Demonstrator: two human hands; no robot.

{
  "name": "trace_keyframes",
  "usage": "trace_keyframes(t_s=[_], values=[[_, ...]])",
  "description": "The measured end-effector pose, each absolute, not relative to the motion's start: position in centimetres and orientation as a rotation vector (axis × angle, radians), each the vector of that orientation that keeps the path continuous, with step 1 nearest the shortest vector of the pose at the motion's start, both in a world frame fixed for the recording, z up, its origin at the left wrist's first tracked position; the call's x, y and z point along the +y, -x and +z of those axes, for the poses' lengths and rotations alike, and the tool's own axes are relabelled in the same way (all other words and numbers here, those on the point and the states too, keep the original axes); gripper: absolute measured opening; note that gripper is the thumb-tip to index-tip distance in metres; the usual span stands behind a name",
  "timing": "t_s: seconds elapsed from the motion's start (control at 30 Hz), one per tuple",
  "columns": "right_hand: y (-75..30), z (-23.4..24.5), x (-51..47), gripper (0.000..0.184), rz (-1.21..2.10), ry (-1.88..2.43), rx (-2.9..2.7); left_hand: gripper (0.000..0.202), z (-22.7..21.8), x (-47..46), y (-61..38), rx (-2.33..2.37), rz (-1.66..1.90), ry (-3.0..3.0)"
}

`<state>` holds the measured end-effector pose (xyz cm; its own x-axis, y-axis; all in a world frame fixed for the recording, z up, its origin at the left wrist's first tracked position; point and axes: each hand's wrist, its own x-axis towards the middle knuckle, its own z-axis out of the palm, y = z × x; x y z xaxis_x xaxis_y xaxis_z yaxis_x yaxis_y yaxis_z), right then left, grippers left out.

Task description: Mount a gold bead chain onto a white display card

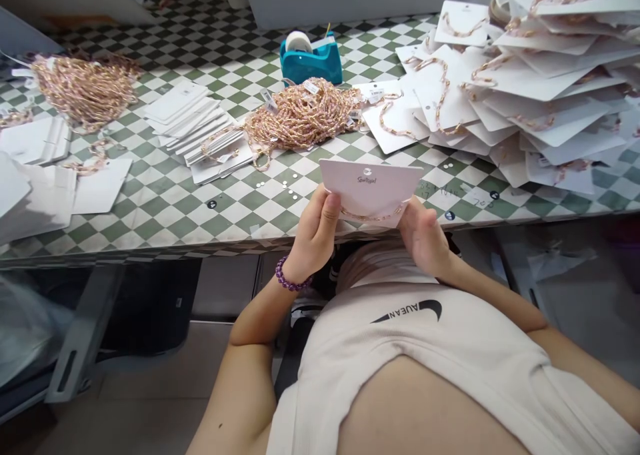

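A white display card [371, 185] is held up at the near edge of the checkered table [165, 201]. My left hand [316, 231] grips its left lower corner, thumb on the front. My right hand [424, 236] grips the right lower corner. A thin pink-gold bracelet [371, 215] runs along the card's bottom edge between my thumbs. A purple bead bracelet circles my left wrist.
A heap of pink-gold bracelets [303, 113] lies just beyond the card, another heap [85, 88] at far left. Blank cards [193, 121] are stacked centre-left. Finished cards with bracelets [530, 75] pile up at right. A teal tape dispenser [311, 58] stands behind.
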<state>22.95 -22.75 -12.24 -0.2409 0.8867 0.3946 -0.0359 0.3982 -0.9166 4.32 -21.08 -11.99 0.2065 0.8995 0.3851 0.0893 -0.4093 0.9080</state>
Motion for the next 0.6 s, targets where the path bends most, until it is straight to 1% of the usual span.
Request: trace_keyframes(t_s=[0.07, 0.17, 0.23, 0.3, 0.4, 0.47, 0.53, 0.6], values=[[-22.8, -11.8, -22.8, 0.068, 0.990, 0.897, -1.569, 0.036, -11.7, -21.0, -4.3, 0.923, 1.282, -1.744], [-22.7, -10.7, -22.7, 0.054, 0.862, 1.031, -1.545, 0.027, -11.5, -21.0, -4.2, 0.879, 1.285, -1.812], [-22.9, -10.2, -22.6, 0.047, 0.825, 1.046, -1.568, 0.026, -11.6, -20.9, -4.1, 0.861, 1.277, -1.834], [-23.1, -10.2, -22.4, 0.044, 0.811, 1.045, -1.603, 0.031, -12.1, -20.8, -4.0, 0.851, 1.235, -1.824], [-23.3, -10.8, -22.1, 0.037, 0.805, 1.024, -1.617, 0.046, -12.9, -20.6, -4.0, 0.880, 1.184, -1.807], [-23.4, -11.2, -22.0, 0.032, 0.810, 0.996, -1.613, 0.050, -13.2, -20.6, -3.9, 0.929, 1.180, -1.817], [-23.4, -11.3, -22.0, 0.034, 0.780, 0.974, -1.603, 0.050, -13.2, -20.8, -4.0, 0.986, 1.153, -1.828], [-23.6, -11.0, -22.2, 0.041, 0.648, 0.952, -1.586, 0.052, -12.9, -21.1, -4.0, 1.058, 1.076, -1.820]])
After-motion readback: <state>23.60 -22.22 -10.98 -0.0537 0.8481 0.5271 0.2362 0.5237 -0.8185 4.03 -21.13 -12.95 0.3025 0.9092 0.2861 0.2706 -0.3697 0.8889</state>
